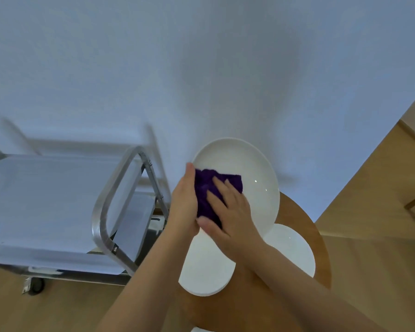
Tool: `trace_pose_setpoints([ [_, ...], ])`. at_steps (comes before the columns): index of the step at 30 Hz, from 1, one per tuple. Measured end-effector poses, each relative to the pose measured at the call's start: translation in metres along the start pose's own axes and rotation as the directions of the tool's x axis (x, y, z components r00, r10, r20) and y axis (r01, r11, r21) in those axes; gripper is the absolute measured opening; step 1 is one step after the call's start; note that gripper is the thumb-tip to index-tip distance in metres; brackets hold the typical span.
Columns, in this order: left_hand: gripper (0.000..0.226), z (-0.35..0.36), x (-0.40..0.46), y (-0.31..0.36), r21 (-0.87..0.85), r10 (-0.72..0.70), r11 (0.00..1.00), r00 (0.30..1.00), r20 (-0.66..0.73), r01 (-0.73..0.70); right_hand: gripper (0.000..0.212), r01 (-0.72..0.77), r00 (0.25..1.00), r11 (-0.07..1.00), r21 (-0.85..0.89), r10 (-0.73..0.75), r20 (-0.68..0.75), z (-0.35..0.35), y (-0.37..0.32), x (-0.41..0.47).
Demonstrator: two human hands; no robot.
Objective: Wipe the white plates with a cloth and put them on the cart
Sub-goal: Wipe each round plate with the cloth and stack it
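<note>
Wiping step: left hand [182, 207] grips plate [254, 178] rim, right hand [230, 212] flat, pressing purple cloth [205, 190]; next, carry to cart [58, 188].

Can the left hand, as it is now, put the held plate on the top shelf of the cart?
Probably yes. The left hand holds the plate by its rim, right beside the cart. The top shelf looks bare and only the cart's handle stands between; lift over it.

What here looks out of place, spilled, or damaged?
Nothing stands out. The left hand holds the raised plate, the right hand presses the purple cloth on it; two plates lie intact on the table.
</note>
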State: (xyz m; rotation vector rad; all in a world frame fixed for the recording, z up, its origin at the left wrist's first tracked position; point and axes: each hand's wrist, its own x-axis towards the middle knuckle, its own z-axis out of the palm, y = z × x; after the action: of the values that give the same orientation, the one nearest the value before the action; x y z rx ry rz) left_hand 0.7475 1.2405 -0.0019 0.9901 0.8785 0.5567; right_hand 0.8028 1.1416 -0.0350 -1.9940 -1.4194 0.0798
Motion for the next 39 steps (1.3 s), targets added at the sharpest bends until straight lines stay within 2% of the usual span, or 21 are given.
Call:
trace_pose_setpoints([
  [3, 0.060, -0.008, 0.009, 0.013, -0.050, -0.060, 0.997, 0.998, 0.032, 0.062, 0.079, 0.214, 0.976, 0.949, -0.232, -0.202, 0.076, -0.007, 0.021, -0.014],
  [5, 0.056, -0.012, 0.012, 0.017, -0.031, -0.057, 0.998, 0.994, 0.091, 0.060, 0.075, 0.251, 0.967, 0.902, -0.351, -0.247, 0.056, -0.012, 0.035, -0.017],
  [7, 0.056, -0.012, 0.012, 0.020, 0.054, -0.072, 0.996, 0.989, 0.132, 0.065, 0.065, 0.239, 0.964, 0.898, -0.370, -0.265, -0.021, -0.015, 0.043, -0.019],
  [9, 0.063, -0.012, 0.013, 0.027, 0.128, -0.064, 0.991, 0.986, 0.155, 0.045, 0.055, 0.196, 0.968, 0.949, -0.247, -0.228, -0.107, -0.017, 0.044, -0.021],
  [11, 0.074, -0.016, 0.016, 0.037, 0.163, -0.049, 0.987, 0.976, 0.213, 0.014, 0.048, -0.036, 0.986, 0.994, 0.101, 0.052, -0.159, -0.022, 0.033, -0.019],
  [12, 0.076, -0.019, 0.019, 0.041, 0.195, -0.042, 0.981, 0.971, 0.236, -0.005, 0.048, -0.204, 0.956, 0.930, 0.304, 0.257, -0.144, -0.026, 0.029, -0.017],
  [13, 0.077, -0.022, 0.021, 0.043, 0.250, -0.036, 0.968, 0.969, 0.243, -0.027, 0.045, -0.342, 0.897, 0.791, 0.508, 0.435, -0.074, -0.029, 0.029, -0.014],
  [14, 0.077, -0.026, 0.025, 0.040, 0.332, -0.022, 0.942, 0.978, 0.206, -0.049, 0.045, -0.404, 0.846, 0.633, 0.661, 0.534, 0.006, -0.034, 0.033, -0.010],
  [16, 0.069, -0.034, 0.036, 0.026, 0.509, 0.072, 0.858, 0.997, 0.012, -0.068, 0.052, -0.381, 0.812, 0.364, 0.850, 0.571, 0.120, -0.046, 0.043, -0.005],
  [18, 0.061, -0.040, 0.036, 0.003, 0.532, 0.100, 0.847, 0.982, -0.159, 0.000, 0.061, -0.317, 0.824, 0.169, 0.933, 0.537, 0.183, -0.061, 0.046, -0.005],
  [20, 0.065, -0.040, 0.032, -0.018, 0.225, -0.104, 0.966, 0.987, -0.120, 0.129, 0.061, -0.262, 0.843, 0.025, 0.965, 0.492, 0.216, -0.066, 0.049, -0.008],
  [22, 0.079, -0.036, 0.029, -0.032, -0.049, -0.266, 0.962, 0.963, 0.051, 0.268, 0.065, -0.256, 0.847, -0.072, 0.964, 0.464, 0.260, -0.066, 0.051, -0.012],
  [24, 0.072, -0.032, 0.027, -0.032, -0.183, -0.281, 0.936, 0.951, 0.133, 0.302, 0.072, -0.286, 0.837, -0.116, 0.951, 0.453, 0.307, -0.063, 0.053, -0.016],
  [26, 0.054, -0.028, 0.030, -0.031, -0.250, -0.257, 0.930, 0.963, 0.078, 0.268, 0.073, -0.330, 0.827, -0.109, 0.938, 0.446, 0.343, -0.064, 0.055, -0.021],
  [28, 0.050, -0.025, 0.029, -0.028, -0.239, -0.214, 0.948, 0.977, 0.000, 0.208, 0.069, -0.400, 0.789, -0.087, 0.912, 0.473, 0.391, -0.067, 0.060, -0.025],
  [30, 0.050, -0.024, 0.028, -0.024, -0.212, -0.137, 0.970, 0.989, -0.049, 0.124, 0.052, -0.514, 0.701, -0.065, 0.855, 0.542, 0.463, -0.071, 0.066, -0.025],
  [31, 0.049, -0.024, 0.027, -0.020, -0.169, -0.086, 0.983, 0.993, -0.078, 0.072, 0.043, -0.596, 0.643, 0.010, 0.803, 0.605, 0.470, -0.072, 0.069, -0.023],
  [33, 0.045, -0.024, 0.024, -0.009, -0.006, 0.054, 0.998, 0.990, -0.132, -0.055, 0.053, -0.717, 0.528, 0.191, 0.670, 0.777, 0.343, -0.070, 0.078, -0.014],
  [35, 0.051, -0.022, 0.021, 0.000, 0.195, 0.231, 0.960, 0.963, -0.139, -0.202, 0.060, -0.688, 0.472, 0.242, 0.685, 0.865, 0.168, -0.070, 0.080, -0.003],
  [36, 0.055, -0.021, 0.019, 0.003, 0.279, 0.313, 0.922, 0.942, -0.126, -0.269, 0.056, -0.647, 0.485, 0.304, 0.700, 0.871, 0.071, -0.071, 0.076, 0.003],
  [39, 0.054, -0.010, 0.012, 0.005, 0.436, 0.419, 0.826, 0.907, -0.053, -0.356, 0.045, -0.431, 0.692, 0.649, 0.627, 0.684, -0.232, -0.074, 0.049, 0.025],
])
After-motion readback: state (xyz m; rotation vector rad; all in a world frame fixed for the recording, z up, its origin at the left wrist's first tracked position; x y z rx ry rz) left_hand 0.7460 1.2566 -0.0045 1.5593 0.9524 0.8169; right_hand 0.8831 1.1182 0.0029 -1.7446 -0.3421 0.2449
